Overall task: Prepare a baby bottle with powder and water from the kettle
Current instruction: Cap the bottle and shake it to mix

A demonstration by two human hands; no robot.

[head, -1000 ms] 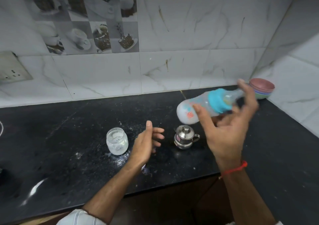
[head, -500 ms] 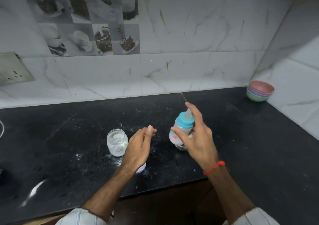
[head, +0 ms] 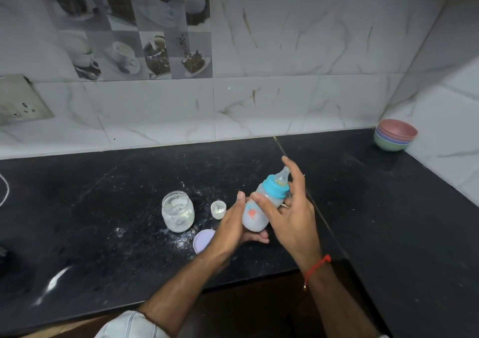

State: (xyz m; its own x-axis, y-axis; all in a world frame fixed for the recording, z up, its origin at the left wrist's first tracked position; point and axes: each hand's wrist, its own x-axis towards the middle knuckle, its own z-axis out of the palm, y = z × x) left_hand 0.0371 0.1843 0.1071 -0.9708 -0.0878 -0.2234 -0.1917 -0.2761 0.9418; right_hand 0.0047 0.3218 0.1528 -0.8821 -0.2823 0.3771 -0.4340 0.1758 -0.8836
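Item: baby bottle [head: 261,207], translucent body holding cloudy white liquid, turquoise collar and clear teat fitted, tilted with the teat toward the far right; located above the black table [head: 388,208], near its front edge, centre of the scene. Left hand [head: 233,227]: cupped under and beside the bottle's base, thumb up along its left flank, fingers curling beneath. Right hand [head: 290,213]: thumb on the near face of the body, fingers spread behind the collar and teat, one fingertip standing above the teat; whether those fingers press the bottle is hard to tell. Adjacent stock: open glass jar [head: 178,214] with white powder residue, to the left; small white cap [head: 218,209] between jar and hands; lilac lid [head: 203,239] lying flat, just near of the jar and partly under the left wrist; spilled powder scattered on the table round them. Stacked coloured bowls [head: 395,135] stand far right in the corner. The kettle is not visible. Step judged in hand: mixing the sealed contents, task near its end. Handling notes: keep the base seated in the left palm, check the collar is screwed tight, swirl or shake with a finger over the teat tip to stop leaks, and continue until no clumps show.
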